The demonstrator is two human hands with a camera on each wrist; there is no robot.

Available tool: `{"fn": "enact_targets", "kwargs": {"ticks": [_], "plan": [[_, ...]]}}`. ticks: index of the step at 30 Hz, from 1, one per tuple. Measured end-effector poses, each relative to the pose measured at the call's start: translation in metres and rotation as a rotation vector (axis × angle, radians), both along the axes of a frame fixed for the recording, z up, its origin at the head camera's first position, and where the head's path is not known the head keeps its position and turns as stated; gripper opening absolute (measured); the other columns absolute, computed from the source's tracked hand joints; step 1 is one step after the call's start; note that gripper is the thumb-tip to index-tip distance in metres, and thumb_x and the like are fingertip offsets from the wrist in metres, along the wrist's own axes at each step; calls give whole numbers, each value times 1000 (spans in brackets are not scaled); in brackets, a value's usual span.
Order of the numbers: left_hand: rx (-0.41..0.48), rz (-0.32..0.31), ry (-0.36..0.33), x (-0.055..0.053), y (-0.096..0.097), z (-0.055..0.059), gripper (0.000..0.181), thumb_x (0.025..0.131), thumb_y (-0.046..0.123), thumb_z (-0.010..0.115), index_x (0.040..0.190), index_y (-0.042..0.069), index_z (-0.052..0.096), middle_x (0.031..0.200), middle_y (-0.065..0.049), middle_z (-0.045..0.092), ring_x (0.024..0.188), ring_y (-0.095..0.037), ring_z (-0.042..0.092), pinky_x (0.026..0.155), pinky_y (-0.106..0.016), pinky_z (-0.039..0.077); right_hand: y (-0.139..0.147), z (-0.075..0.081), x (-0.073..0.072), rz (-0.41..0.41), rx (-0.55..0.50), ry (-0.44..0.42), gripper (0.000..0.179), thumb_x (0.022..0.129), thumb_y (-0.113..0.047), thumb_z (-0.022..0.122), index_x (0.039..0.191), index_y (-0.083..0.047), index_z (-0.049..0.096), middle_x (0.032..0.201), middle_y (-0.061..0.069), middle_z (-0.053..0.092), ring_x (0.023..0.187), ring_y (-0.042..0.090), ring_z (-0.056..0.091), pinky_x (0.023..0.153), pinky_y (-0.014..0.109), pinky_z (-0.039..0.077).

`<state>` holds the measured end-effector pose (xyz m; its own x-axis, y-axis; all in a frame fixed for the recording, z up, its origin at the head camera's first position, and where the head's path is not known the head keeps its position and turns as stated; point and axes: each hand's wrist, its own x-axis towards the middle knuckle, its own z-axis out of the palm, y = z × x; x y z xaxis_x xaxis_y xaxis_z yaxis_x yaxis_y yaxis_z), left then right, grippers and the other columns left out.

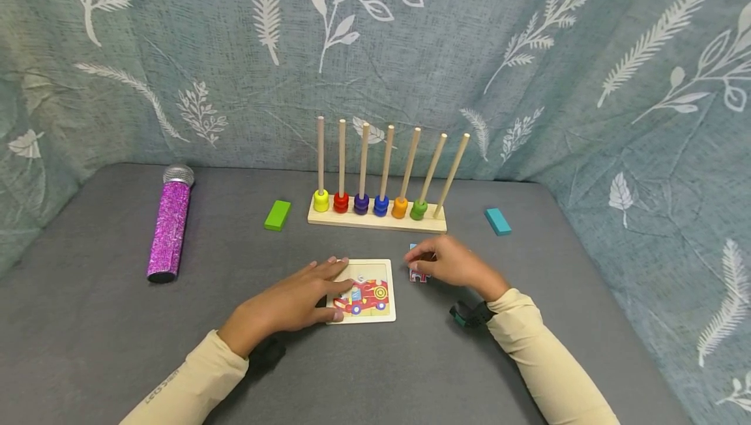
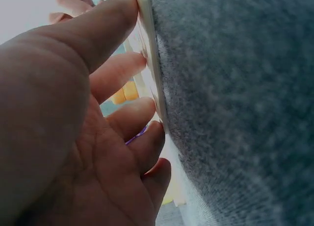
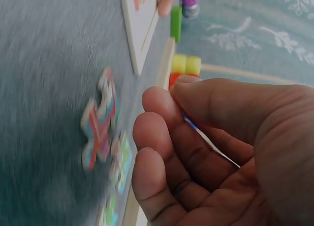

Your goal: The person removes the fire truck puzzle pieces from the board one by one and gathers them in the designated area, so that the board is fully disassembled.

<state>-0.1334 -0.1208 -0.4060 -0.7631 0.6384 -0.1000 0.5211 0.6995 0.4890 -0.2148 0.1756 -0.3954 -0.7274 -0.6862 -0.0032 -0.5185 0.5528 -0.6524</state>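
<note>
Backdrop: Grey-green curtain (image 1: 422, 53), printed with white leaves and fronds, is hanging behind and to the sides, creasing above the far edge of the table.
Surface: Dark grey table (image 1: 375, 373) is supporting everything before me; the left wrist's close view is revealing its fuzzy, cloth-like texture.
Truck puzzle: Pale-framed puzzle board (image 1: 392, 294), picturing a red truck, is lying near the middle of the table.
Left hand: My left hand (image 1: 302, 298) is resting on the board's left side, fingers extending, my grip clasping nothing.
Left wrist's angle: Board is appearing edge-on, my fingertips touching it, a contact the head camera is showing only from above.
Right hand: My right hand (image 1: 452, 262) is hovering just right of the board, fingers curling, thumb and index tips nearly meeting; whether I am pinching anything, I cannot tell.
Right wrist's angle: Loose puzzle pieces (image 3: 101, 125) are lying on the table beyond my fingertips; from overhead, my hand is hiding most of them.
Behind the board: Bead stand (image 1: 334, 221) is raising seven rods, six carrying coloured rings.
Flanks: Green block (image 1: 278, 215) and glittery magenta microphone (image 1: 170, 223) are lying left, teal block (image 1: 498, 221) right.
</note>
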Motion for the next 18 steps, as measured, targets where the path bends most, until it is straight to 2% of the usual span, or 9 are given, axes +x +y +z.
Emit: {"fn": "enact_targets", "kwargs": {"ticks": [4, 7, 12, 18], "plan": [[29, -1, -21, -2, -2, -2, 55, 91, 25, 70, 141, 8, 53, 153, -21, 31, 142, -41, 21, 113, -57, 16, -11, 0, 3, 19, -18, -54, 17, 93, -4, 64, 107, 0, 73, 89, 1, 71, 68, 5, 57, 59, 23, 48], [65, -18, -37, -3, -4, -3, 53, 91, 21, 71, 140, 9, 55, 153, -20, 32, 142, -42, 19, 113, -57, 15, -18, -1, 5, 37, -25, -70, 18, 94, -5, 63, 109, 0, 72, 93, 2, 71, 69, 5, 58, 59, 23, 48], [102, -91, -47, -4, -6, -3, 44, 93, 16, 68, 135, 8, 59, 152, -19, 34, 142, -42, 20, 112, -58, 17, -28, -3, 7, 81, -27, -59, 18, 94, -5, 63, 109, -1, 73, 102, 5, 71, 75, 4, 56, 64, 23, 48], [82, -143, -105, -5, -8, -2, 41, 94, 17, 66, 135, 11, 60, 154, -23, 28, 142, -43, 18, 111, -59, 18, -39, -6, 9, 107, -31, -69, 19, 94, -3, 62, 109, -2, 73, 101, 3, 72, 79, 2, 58, 68, 21, 49]]}}
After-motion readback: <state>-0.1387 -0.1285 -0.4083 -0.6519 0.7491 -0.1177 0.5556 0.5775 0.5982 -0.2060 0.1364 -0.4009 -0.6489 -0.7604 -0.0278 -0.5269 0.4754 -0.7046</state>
